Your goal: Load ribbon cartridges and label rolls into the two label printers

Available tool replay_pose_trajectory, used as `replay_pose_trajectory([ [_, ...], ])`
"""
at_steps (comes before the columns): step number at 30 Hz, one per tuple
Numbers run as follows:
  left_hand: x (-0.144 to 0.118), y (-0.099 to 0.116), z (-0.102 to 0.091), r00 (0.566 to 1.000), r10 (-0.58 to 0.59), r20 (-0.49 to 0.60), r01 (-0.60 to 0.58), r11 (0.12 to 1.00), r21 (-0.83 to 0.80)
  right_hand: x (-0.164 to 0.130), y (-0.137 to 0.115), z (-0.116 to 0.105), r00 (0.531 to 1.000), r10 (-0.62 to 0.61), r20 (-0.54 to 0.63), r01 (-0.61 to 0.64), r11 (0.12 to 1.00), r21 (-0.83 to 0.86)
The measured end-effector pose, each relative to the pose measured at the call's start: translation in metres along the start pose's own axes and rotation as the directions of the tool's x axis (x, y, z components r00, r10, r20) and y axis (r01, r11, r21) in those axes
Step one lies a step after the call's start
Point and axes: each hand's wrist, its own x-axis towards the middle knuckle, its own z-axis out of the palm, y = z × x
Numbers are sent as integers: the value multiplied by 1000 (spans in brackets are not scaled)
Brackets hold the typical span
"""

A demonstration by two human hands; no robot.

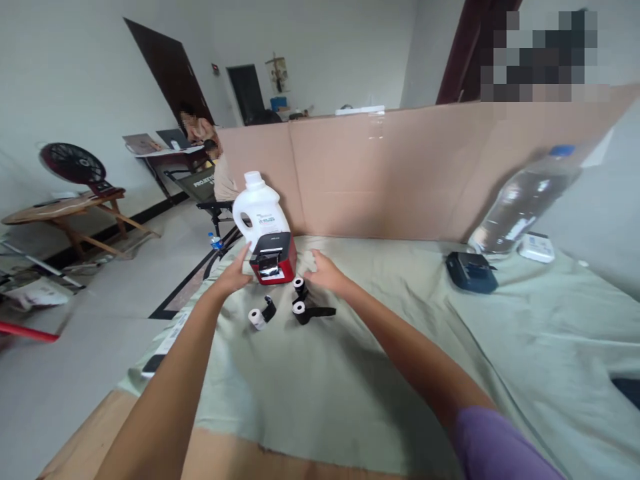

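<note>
A small red and black receipt printer (287, 257) stands at the far left of the green cloth. Close by its left side is my left hand (234, 275), fingers stretched forward; I cannot tell if it touches the casing. My right hand (326, 272) is held open to the right of the printer, apart from it, thumb and fingers spread. Three small paper rolls lie in front: a white roll with a dark loose end (258, 320), a black roll with its strip unrolled to the right (301, 313), and another roll (299, 285) just behind that one.
A white jug (263, 207) stands behind the printer, before a cardboard screen (350, 180). To the right are a dark portable device (471, 272), a large clear bottle (520, 200) and a white box (537, 247). A phone-like object (153, 365) lies at the left edge. People sit beyond.
</note>
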Motion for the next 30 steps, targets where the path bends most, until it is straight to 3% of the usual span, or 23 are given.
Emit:
replay_pose_trajectory([
  [3, -9, 53, 13, 981, 105, -164, -86, 989, 118, -76, 7, -91, 958, -57, -281, -19, 965, -261],
  [4, -15, 75, 28, 968, 142, -207, -120, 986, 115, -104, 7, -125, 922, -99, -373, -54, 923, -380],
  [6, -32, 119, 75, 951, 231, -204, -223, 973, 64, -155, 6, -191, 799, -182, -573, -255, 760, -598],
  [8, -57, 161, 134, 958, 274, -86, -273, 962, 27, -192, 5, -245, 619, -232, -750, -512, 604, -610],
  [9, -71, 179, 164, 948, 313, 52, -314, 949, 10, -205, 6, -265, 544, -230, -807, -609, 553, -568],
  [11, -103, 208, 218, 860, 391, 326, -417, 909, 8, -218, 13, -290, 471, -172, -865, -720, 491, -490],
  [13, -133, 226, 256, 765, 406, 500, -490, 871, 42, -221, 23, -299, 494, -73, -866, -749, 469, -467],
  [15, -156, 236, 275, 704, 400, 586, -538, 840, 74, -218, 32, -298, 532, 14, -847, -749, 474, -463],
  [19, -180, 242, 278, 662, 374, 649, -575, 810, 120, -212, 35, -296, 524, 78, -848, -767, 478, -429],
  [24, -193, 245, 269, 604, 404, 687, -608, 791, 68, -209, 11, -287, 485, 65, -872, -781, 481, -398],
  [26, -199, 249, 265, 543, 447, 711, -632, 775, -4, -209, -3, -269, 525, 49, -850, -733, 533, -422],
  [30, -212, 257, 257, 407, 555, 726, -667, 723, -179, -212, -30, -207, 672, 27, -740, -589, 625, -513],
])
